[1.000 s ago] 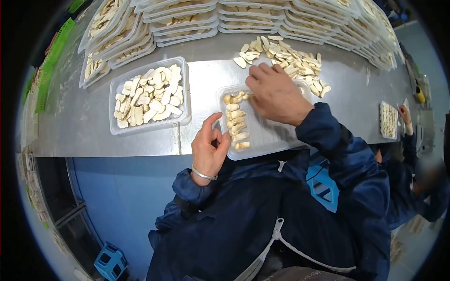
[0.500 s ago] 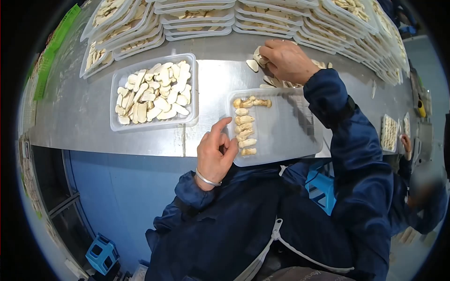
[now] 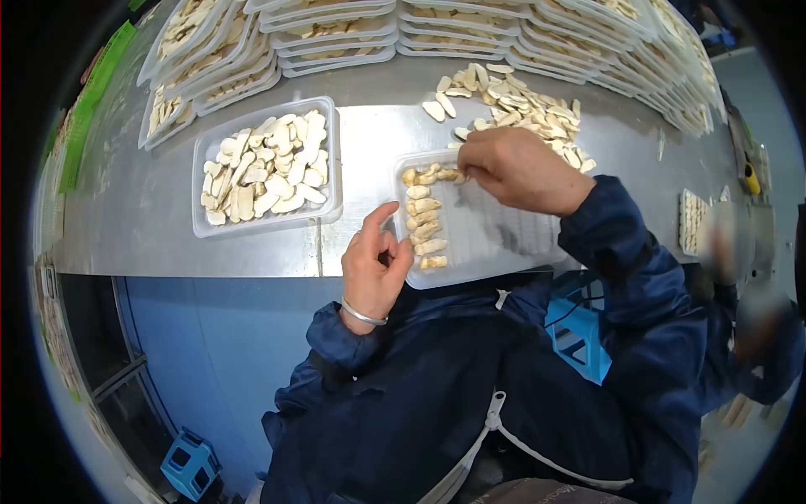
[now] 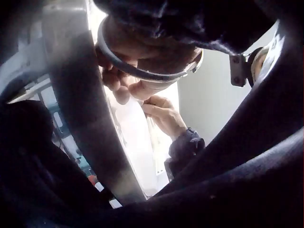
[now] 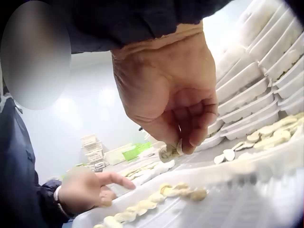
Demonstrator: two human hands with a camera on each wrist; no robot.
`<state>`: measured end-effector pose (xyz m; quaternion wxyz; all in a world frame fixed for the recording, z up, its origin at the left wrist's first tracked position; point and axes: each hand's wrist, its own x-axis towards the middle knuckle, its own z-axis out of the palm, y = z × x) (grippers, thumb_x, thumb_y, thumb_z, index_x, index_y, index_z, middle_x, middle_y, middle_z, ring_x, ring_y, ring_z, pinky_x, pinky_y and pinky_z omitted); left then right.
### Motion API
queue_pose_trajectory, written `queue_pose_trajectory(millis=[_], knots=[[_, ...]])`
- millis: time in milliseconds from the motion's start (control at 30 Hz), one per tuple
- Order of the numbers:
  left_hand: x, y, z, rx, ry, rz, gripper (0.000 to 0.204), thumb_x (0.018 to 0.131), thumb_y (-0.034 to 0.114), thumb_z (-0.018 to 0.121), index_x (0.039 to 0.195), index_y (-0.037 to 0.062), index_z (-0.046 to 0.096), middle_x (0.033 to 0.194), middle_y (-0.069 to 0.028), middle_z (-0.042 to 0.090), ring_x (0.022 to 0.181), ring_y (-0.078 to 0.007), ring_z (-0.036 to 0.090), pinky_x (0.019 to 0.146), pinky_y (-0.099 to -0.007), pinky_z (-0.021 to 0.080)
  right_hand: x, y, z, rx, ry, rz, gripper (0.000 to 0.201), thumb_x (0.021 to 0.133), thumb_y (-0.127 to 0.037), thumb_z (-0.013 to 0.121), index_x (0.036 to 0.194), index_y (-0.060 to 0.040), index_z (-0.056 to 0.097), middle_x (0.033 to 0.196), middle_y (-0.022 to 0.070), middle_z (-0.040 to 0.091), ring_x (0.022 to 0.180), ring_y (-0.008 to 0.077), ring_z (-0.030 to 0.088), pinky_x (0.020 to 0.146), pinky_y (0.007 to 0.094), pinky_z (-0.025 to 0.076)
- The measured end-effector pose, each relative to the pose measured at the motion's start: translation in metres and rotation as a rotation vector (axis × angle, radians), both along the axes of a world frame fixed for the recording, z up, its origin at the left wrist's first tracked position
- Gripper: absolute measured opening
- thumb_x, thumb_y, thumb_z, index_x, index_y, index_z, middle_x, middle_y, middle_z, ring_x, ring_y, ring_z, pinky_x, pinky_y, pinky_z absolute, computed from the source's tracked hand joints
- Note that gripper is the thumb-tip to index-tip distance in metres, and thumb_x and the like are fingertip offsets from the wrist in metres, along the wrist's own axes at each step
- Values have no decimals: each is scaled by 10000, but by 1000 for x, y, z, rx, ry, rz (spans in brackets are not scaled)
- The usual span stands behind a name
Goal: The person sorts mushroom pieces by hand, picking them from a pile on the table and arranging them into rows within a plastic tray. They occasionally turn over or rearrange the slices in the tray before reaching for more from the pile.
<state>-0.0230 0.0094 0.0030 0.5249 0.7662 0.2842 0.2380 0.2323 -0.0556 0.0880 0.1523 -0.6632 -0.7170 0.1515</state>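
Observation:
In the head view, a clear plastic tray (image 3: 504,252) holds a column of pale mushroom pieces (image 3: 422,220) along its left side and a few across its far left corner. My right hand (image 3: 529,168) is over the tray's far edge; the right wrist view shows its thumb and fingers pinching pale slices (image 5: 168,152) above the tray (image 5: 247,180). My left hand (image 3: 374,265) is at the tray's left edge, index finger extended, other fingers loosely bent, holding nothing visible. Whether it touches the rim is unclear.
Beyond the tray lies a loose pile of slices (image 3: 537,109) on the metal table (image 3: 369,126). A full tray of slices (image 3: 267,168) stands to the left. Stacked filled trays (image 3: 457,25) line the back. At the right are another person and a small filled tray (image 3: 693,220).
From the loose pile, my right hand has come back toward me to the tray, with slices between its fingers. My left hand has kept its pose beside the tray.

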Motion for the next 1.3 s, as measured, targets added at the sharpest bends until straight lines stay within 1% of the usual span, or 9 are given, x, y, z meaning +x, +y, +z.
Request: queue_pose_trajectory(millis=[300,700,833,867,1000,1100,1167,1233,1300], knots=[[0,-3,7,-97,6,56,448,858,16,656,1295,11,557,599,-2,477,560,-92,447,570,-266,412,-26,-17,-40,80,21,-85,88,795,-95,606,779,-9,608,786,181,625,772,399,614,710,487,485],[15,8,-1,-121,-28,3,449,890,-1,603,1328,-6,502,601,48,518,538,-27,465,524,-201,365,-31,-54,8,214,105,-305,60,828,-77,605,847,-24,627,835,151,630,820,374,625,726,466,483],[19,8,7,-67,-18,16,467,875,99,676,1303,-15,526,543,-11,535,501,-83,491,518,-266,406,-39,-67,7,186,142,-334,68,844,-89,609,869,-28,627,846,135,614,839,355,617,756,448,481],[14,11,8,-54,85,22,467,866,122,700,1286,-13,547,649,-54,600,576,-135,549,561,-287,434,-41,-68,5,204,137,-324,68,845,-89,608,868,-28,626,841,137,610,834,356,615,754,447,480],[3,8,33,445,-54,54,426,828,120,749,1212,2,607,914,-109,643,793,-242,613,656,-343,480,-53,-69,-4,246,166,-280,67,840,-89,604,852,-23,614,817,151,603,814,368,608,744,461,477],[9,-6,53,301,-197,-124,349,827,36,721,1161,-18,632,884,-97,660,757,-215,623,683,-319,495,-68,-58,-9,256,270,-208,70,829,-89,600,820,-19,603,803,172,614,801,391,609,729,488,477],[9,-12,54,309,-149,-158,247,813,34,745,1046,-2,669,837,-110,648,761,-255,636,664,-348,498,-72,-54,-16,278,346,-171,80,834,-97,599,810,-20,604,806,170,614,797,388,609,722,486,478],[8,-18,55,230,-128,-105,172,828,16,723,995,8,680,827,-116,651,737,-256,639,654,-340,503,-73,-54,-8,238,385,-196,42,826,-34,636,865,-18,630,831,131,622,759,323,622,661,398,491],[9,-18,53,178,-155,-121,161,827,13,719,983,11,680,828,-115,649,735,-253,645,649,-339,506,-73,-55,-6,171,446,-196,38,833,-28,636,867,-11,633,821,130,620,734,306,620,636,375,483]])
